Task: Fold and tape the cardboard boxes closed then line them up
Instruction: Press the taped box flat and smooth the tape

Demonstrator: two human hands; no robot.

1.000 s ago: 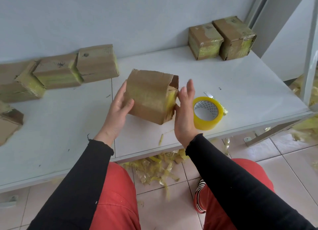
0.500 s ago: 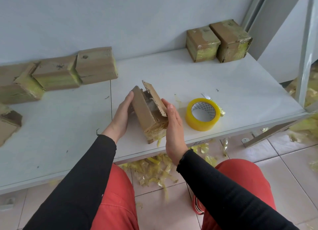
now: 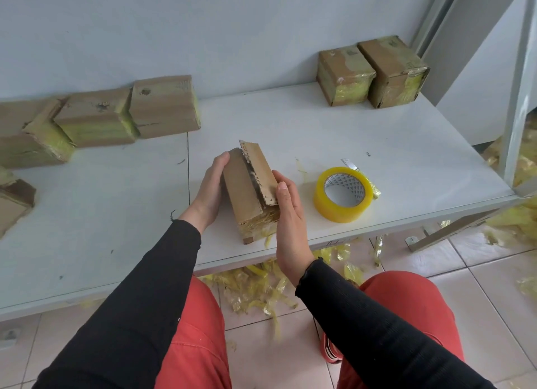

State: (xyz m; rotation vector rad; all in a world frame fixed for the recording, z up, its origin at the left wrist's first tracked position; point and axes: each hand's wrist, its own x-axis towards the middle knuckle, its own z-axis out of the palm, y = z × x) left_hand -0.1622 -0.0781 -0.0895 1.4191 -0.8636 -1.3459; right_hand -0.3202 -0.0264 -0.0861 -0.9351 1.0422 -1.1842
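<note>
While both hands hold the box (image 3: 247,193) near the table (image 3: 363,144) edge, folding is in hand: left hand (image 3: 207,193) fingers curl round its side, right hand (image 3: 290,214) lies flat w/ thumb on the loose flap (image 3: 260,170). Next, press it down & take the tape roll (image 3: 343,193) at right.

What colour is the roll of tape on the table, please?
Yellow, translucent, with a white patterned core: the roll of tape, seen in the head view.

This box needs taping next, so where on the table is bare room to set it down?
Bare table lies between the held box and the two taped boxes at the far right, and left of the left hand. It is crowded by the tape roll and the far-left boxes.
</note>
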